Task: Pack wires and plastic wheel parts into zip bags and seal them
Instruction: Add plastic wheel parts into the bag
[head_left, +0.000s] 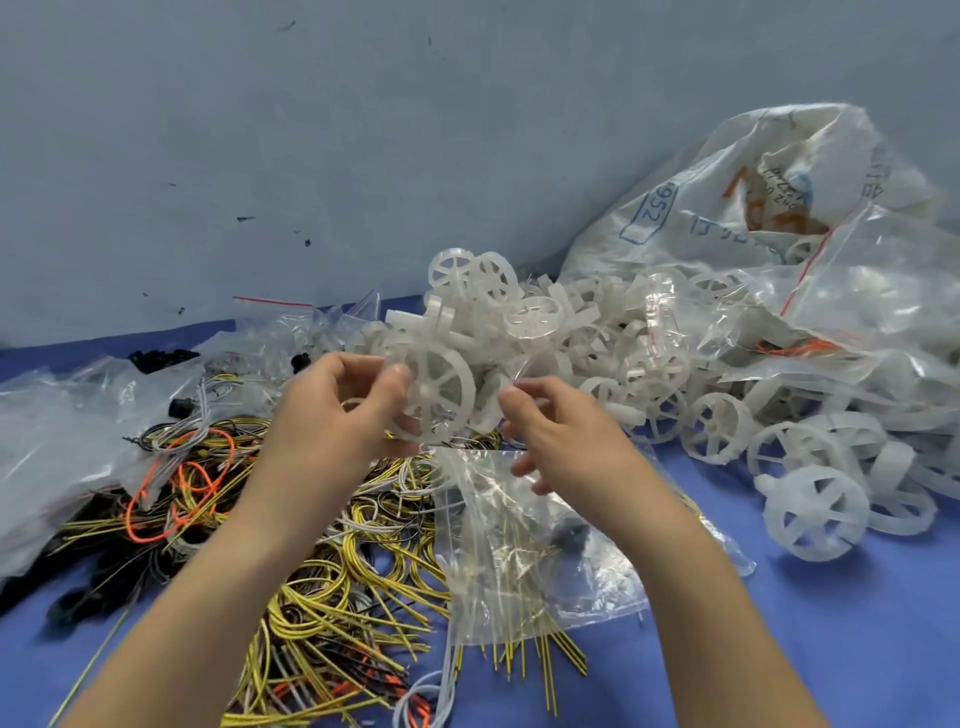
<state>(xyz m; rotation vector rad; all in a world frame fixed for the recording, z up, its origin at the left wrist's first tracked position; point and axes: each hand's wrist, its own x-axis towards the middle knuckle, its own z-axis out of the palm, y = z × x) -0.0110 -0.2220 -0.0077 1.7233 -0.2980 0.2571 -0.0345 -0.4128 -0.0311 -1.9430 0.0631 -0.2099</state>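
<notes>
From the head camera we've got a big heap of white wheels (649, 343) spilling from a crinkled sack (727, 182) at right, and a tangle of yellow, orange and black wires (311, 571) on the blue table (831, 623). Our left hand (332, 410) pinches a spoked wheel (436, 395), face toward us. Our right hand (561, 431) pinches the zip bag (519, 540) by its top edge, the bag hanging over the wires, long side running down toward us.

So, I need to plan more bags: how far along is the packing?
Early. The zip bag under the right hand is open; wires and a dark part show through it. The left hand holds a plastic wheel above it. A big wheel pile and loose wires remain unpacked.
</notes>
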